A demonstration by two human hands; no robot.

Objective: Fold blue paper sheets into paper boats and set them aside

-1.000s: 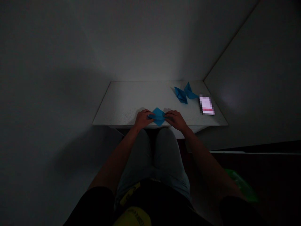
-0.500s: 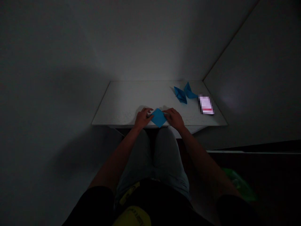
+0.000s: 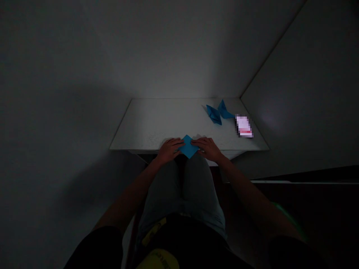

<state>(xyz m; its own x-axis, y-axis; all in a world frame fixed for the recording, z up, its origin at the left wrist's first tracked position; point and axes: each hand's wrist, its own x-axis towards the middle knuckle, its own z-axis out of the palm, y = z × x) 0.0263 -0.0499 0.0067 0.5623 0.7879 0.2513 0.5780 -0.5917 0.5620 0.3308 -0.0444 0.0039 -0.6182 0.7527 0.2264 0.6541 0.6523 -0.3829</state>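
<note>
Blue paper (image 3: 188, 148) is pinched by left hand (image 3: 168, 150) and right hand (image 3: 208, 148). Blue boats (image 3: 214, 115) sit toward one o'clock from it, a bright screen (image 3: 244, 125) toward two.

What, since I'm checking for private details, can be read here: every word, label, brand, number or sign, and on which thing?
No text is readable.
Rounded yellow patch on the black garment: dark lettering, too blurred.
Narrow yellow strip above it: dark marks, too blurred.
Lit pink-and-white screen: pixelated, unreadable.
Blue folded paper between the hands: no writing visible.
</note>
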